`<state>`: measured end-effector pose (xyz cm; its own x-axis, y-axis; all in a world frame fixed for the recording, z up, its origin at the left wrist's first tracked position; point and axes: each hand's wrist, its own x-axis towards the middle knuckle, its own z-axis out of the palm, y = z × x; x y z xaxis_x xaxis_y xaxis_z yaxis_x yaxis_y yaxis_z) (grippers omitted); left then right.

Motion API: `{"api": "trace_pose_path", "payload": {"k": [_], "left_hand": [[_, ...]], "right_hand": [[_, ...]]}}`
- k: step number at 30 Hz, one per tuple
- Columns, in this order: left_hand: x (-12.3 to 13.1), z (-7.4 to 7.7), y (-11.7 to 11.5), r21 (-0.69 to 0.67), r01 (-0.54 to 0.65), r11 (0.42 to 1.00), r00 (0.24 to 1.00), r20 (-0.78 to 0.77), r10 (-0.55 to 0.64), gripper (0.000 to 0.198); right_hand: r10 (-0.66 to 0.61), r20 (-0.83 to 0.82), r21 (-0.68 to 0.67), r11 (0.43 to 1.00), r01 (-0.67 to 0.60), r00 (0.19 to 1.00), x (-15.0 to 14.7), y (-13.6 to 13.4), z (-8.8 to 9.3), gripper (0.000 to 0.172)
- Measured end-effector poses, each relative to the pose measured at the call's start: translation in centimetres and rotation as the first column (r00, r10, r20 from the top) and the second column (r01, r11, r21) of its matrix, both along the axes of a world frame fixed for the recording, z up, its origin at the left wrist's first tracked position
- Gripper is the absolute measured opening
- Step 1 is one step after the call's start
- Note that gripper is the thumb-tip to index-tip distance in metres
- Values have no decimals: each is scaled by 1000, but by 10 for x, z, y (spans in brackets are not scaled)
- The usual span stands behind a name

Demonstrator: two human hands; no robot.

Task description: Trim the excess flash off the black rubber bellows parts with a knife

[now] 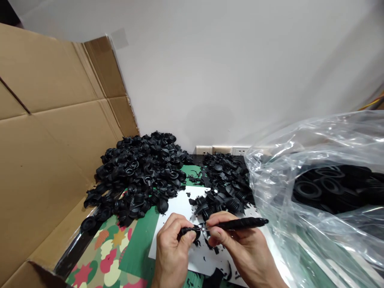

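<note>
My left hand [174, 244] pinches a small black rubber part [187, 231] above a white sheet [196, 260]. From the right, my right hand [237, 240] grips a black pen-like tool [243, 224], whose thin metal tip touches or nearly touches the part. Black scraps are scattered on the sheet below both hands. Behind the left hand rises a large pile of black rubber parts [141, 172]. A smaller pile of black parts and scraps [222, 180] lies just behind the right hand.
A clear plastic bag [270, 188] holding black ringed parts [327, 188] stands at the right. Tall cardboard [54, 140] borders the left side. A green mat [139, 252] and a patterned sheet [105, 256] lie under the work. Wall sockets [239, 151] show at the back.
</note>
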<state>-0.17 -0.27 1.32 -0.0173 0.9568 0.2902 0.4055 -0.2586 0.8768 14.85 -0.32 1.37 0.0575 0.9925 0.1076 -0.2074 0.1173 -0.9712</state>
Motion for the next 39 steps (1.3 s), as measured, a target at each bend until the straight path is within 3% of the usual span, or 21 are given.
{"api": "trace_pose_path", "payload": {"k": [9,12,14,17,21,24,27,29,34,39], "left_hand": [[0,0,-1,-2,6,1000,1000,-3,-6,12],[1,-1,-1,4,6,1000,1000,-4,-6,13],[2,-1,-1,11,10,1000,1000,-7,-10,13],[4,-3,-3,7,38,999,999,-8,-37,14],[5,-3,-4,-3,71,997,997,-2,-71,14],[3,-3,-4,16,50,999,999,6,-50,13],[1,-3,-3,34,34,999,999,30,-35,12],[1,-3,-2,41,25,999,998,48,-27,11],[2,-4,0,51,-1,999,995,101,-4,8],[0,-6,2,21,-1,1000,991,135,-2,7]], "right_hand": [[39,74,42,998,-42,996,2,4,-5,23],[5,168,148,989,-31,986,1,2,-5,16],[-22,306,294,953,-72,952,-2,-3,-6,11],[-193,492,514,851,-105,849,-6,-11,-7,16],[-487,453,631,767,117,747,1,-8,-5,16],[-458,385,516,827,224,801,13,3,-1,6],[-316,346,153,948,280,883,19,11,1,19],[-178,313,-65,976,208,933,19,13,1,29],[123,165,-276,958,-74,978,12,13,1,38],[264,61,-344,911,-228,963,4,13,0,37]]}}
